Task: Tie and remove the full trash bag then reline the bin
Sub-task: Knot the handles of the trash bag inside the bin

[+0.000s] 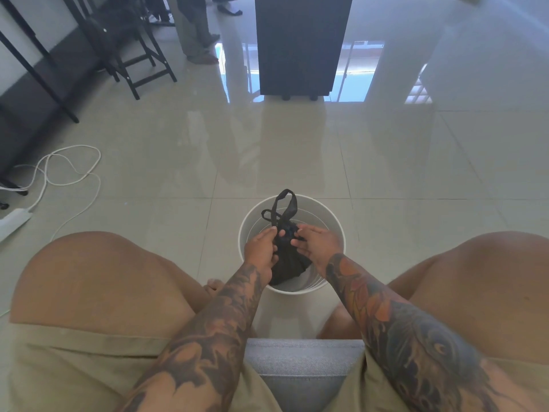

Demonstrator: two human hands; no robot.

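Note:
A small white round bin [332, 227] stands on the tiled floor between my knees. Inside it sits a black trash bag [289, 264], gathered at the top, with its handle loops [285, 205] sticking up over the far rim. My left hand [261, 248] pinches the bag's neck from the left. On the other side my right hand [316, 242] grips the same neck, fingers curled on the plastic. Both hands meet over the bin's middle, and the knot area between the fingers is hidden.
I sit on a grey cushioned seat [303, 370]. A dark cabinet [300, 46] stands ahead on the glossy floor. Black chairs and table legs [133, 52] are far left, with a white cable and power strip [44, 176] on the floor. A person's legs [196, 28] stand at the back.

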